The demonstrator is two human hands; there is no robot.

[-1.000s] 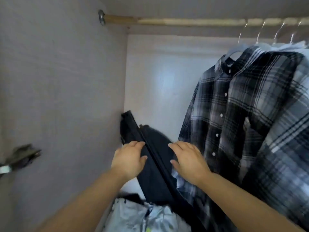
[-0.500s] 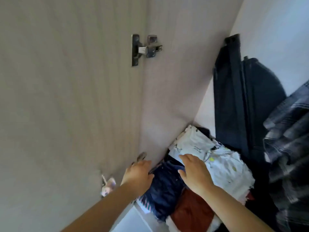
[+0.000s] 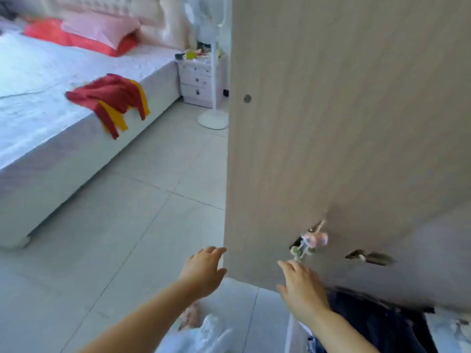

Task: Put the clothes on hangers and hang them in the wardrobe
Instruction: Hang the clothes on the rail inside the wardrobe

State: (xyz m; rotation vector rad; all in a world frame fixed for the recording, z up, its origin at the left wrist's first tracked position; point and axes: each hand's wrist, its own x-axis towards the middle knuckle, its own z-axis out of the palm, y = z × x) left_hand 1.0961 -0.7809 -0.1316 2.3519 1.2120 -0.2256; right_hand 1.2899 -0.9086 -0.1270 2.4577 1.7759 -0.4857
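Two hands: left (image 3: 204,270) and right (image 3: 303,289), both empty with fingers spread. One wardrobe door (image 3: 344,123). One bed (image 3: 63,154). One red-and-yellow garment (image 3: 112,98). Two pillows, pink (image 3: 99,29) and red (image 3: 48,34). One fan (image 3: 213,72). One nightstand (image 3: 196,82).

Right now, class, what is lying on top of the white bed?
A crumpled red and yellow garment lies near the white bed's edge, partly hanging over it. Pink and red pillows sit at the head. Whatever is beneath them is covered.

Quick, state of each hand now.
Left hand: open, fingers spread, holding nothing.
Right hand: open, holding nothing, in front of the wardrobe door.
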